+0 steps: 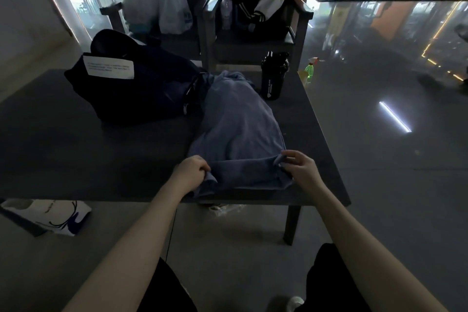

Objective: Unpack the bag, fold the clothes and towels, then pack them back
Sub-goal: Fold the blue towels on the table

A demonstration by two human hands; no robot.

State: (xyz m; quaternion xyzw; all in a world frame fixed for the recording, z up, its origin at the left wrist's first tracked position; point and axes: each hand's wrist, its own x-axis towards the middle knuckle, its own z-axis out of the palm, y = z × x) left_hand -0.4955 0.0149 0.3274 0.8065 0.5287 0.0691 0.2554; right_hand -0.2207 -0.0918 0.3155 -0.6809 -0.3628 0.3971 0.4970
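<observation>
We take the blue garment (240, 124) as the dial centre, with 12 o'clock pointing away from us. It lies spread on the dark table (76, 154), its near hem at 6 o'clock close to the table's front edge and its far end bunched at 12 o'clock. Our left hand (193, 171) grips the near-left corner at 7 o'clock, fingers curled round a gather of cloth; our right hand (300, 168) pinches the near-right corner at 5 o'clock between thumb and fingertips, the other fingers loose. The dark bag (141, 94) sits at 10 o'clock, touching the garment's far-left edge; a black shaker bottle (274, 76) stands upright at 1 o'clock, just beside the bunched end.

We judge the step in hand to be the first fold of this garment; packing has not begun.

Faults to anticipate:
- The right-hand pinch holds little cloth; a brisk lift may pull the corner free, and the fold would then land skewed.
- The far end is creased and rests against the bag; carrying the hem forward over it may trap wrinkles inside the fold.
- Dragging the cloth toward 1 o'clock may catch the bottle and tip it.
- The near hem lies at the table's edge; slack released there may slide off toward the floor.
</observation>
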